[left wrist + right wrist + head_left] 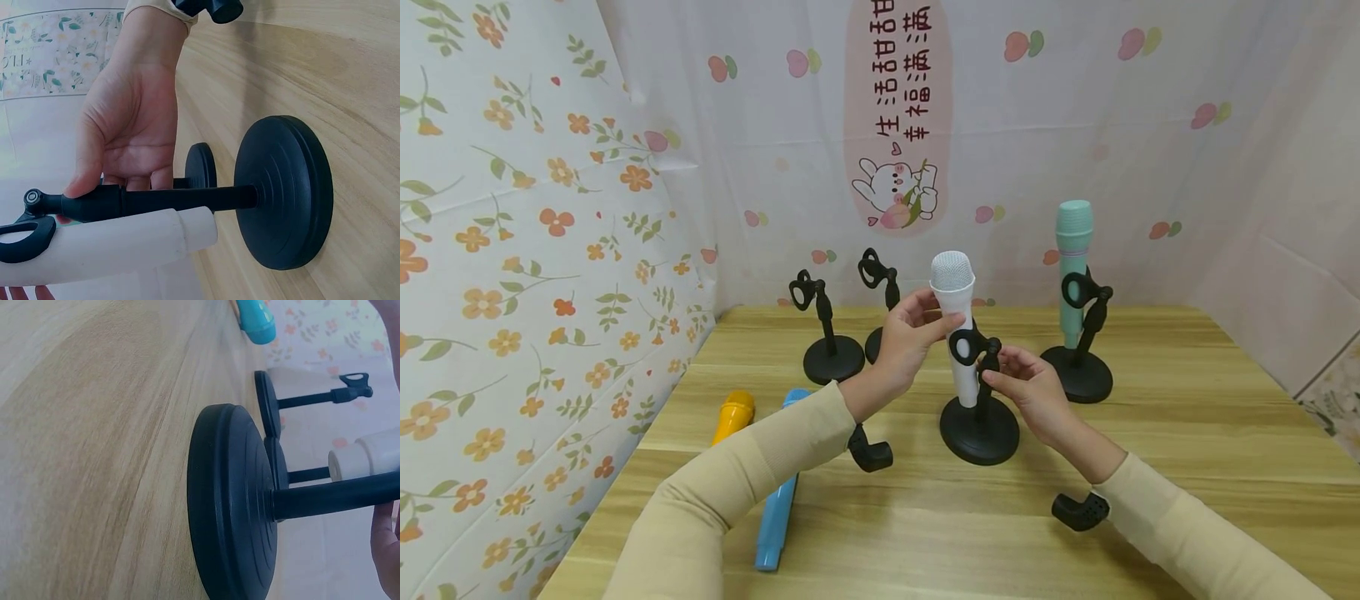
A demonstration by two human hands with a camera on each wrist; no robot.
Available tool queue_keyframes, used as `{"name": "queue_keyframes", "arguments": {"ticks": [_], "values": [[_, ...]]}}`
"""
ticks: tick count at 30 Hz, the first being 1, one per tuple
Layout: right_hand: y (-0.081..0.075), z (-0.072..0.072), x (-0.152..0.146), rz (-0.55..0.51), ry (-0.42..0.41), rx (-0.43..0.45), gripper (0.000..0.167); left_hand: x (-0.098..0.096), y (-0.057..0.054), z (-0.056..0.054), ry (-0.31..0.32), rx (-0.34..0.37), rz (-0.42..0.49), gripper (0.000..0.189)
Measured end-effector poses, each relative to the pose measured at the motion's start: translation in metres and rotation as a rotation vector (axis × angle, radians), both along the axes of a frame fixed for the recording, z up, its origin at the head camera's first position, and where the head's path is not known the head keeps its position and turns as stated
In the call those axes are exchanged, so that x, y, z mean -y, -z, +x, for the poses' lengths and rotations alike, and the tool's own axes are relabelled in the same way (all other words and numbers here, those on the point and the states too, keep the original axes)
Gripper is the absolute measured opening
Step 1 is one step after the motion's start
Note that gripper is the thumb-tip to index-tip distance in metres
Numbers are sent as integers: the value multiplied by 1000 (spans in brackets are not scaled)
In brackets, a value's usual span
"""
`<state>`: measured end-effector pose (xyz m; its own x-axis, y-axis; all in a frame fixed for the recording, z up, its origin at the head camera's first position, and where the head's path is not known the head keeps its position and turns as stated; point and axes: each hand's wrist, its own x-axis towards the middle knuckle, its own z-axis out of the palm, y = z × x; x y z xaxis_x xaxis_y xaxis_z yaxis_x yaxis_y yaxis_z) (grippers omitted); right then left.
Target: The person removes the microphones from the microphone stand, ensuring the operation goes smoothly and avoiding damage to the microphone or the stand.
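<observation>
A white microphone (952, 292) stands nearly upright, its lower end just above the round base of a black microphone stand (980, 437). My left hand (906, 337) grips the microphone below its head, thumb in front and fingers behind. The stand's looped clip (964, 347) is against the microphone's body; I cannot tell how fully it surrounds it. My right hand (1033, 387) pinches the stand's post. In the left wrist view, the right hand (131, 125) has its thumb on the post (187, 199), beside the microphone (119, 247).
Behind on the right, a mint microphone (1073, 242) stands at another black stand (1078, 375). Two more stands (833, 360) are at the back left, one partly hidden. A yellow microphone (734, 412) and a blue microphone (775, 525) lie near the left sleeve.
</observation>
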<state>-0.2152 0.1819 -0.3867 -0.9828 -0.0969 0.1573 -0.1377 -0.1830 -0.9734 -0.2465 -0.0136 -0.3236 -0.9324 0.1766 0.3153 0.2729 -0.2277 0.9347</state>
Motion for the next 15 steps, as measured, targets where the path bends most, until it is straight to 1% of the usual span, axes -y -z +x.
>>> {"name": "queue_keyframes", "arguments": {"ticks": [7, 11, 15], "values": [[1, 1, 0, 57, 30, -44, 29, -2, 2, 2, -25, -27, 1, 40], [0, 1, -2, 128, 68, -95, 30, -2, 2, 3, -19, -39, -8, 43], [0, 1, -5, 201, 82, -157, 29, -3, 2, 3, -16, -45, -4, 45]]}}
